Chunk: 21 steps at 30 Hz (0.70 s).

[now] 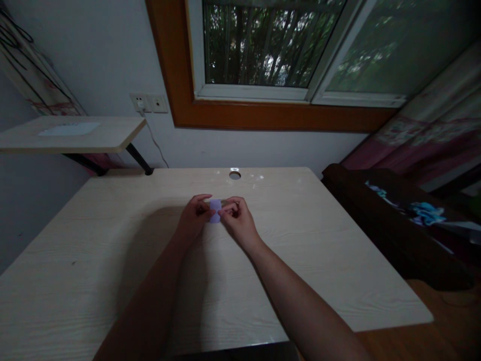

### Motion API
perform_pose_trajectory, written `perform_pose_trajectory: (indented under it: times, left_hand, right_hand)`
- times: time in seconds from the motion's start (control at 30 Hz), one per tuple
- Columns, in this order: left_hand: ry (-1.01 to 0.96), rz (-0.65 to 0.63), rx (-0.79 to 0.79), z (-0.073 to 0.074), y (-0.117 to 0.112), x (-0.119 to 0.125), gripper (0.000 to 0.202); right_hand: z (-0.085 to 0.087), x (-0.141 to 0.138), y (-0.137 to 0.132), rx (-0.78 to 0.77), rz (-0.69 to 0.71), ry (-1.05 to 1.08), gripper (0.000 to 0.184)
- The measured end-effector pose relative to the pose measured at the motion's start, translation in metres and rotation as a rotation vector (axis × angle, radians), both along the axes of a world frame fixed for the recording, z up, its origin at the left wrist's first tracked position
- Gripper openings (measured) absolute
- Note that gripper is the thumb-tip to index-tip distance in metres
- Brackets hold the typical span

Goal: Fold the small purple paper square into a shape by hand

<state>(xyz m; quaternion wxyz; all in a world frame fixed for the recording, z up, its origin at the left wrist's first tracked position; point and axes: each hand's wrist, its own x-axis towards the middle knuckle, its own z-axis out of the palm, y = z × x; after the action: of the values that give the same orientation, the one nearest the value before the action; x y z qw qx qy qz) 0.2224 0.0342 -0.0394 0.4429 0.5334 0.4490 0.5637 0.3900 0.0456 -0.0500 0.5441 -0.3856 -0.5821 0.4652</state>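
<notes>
A small light-purple piece, looking like paper [215, 205], is held up between my two hands over the middle of the desk. My left hand [196, 214] pinches its left side between thumb and fingers. On the other side my right hand [237, 214] pinches its right edge, the thumbs close together near the middle. Parts of the piece are covered by my fingertips, and whether it is folded is too small to tell. Both forearms reach in from the bottom edge, over the pale wood-grain desk [308, 250].
A raised shelf [124, 135] with a white sheet [69, 129] stands at the back left. A cable hole [235, 175] sits near the desk's back edge. Wall sockets [148, 103] with a plugged-in white cord are behind. To the right is dark brown furniture [368, 210] with blue cloth [426, 213].
</notes>
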Motion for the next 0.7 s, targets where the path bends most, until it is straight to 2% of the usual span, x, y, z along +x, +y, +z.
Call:
perform_pose_trajectory:
  times: [0.7]
  left_hand:
    - [-0.014,0.035,-0.009,0.0060,-0.0019,0.0004,0.046]
  right_hand:
    - [-0.0021,-0.0006,0.0010,-0.003,-0.024,0.022,0.035]
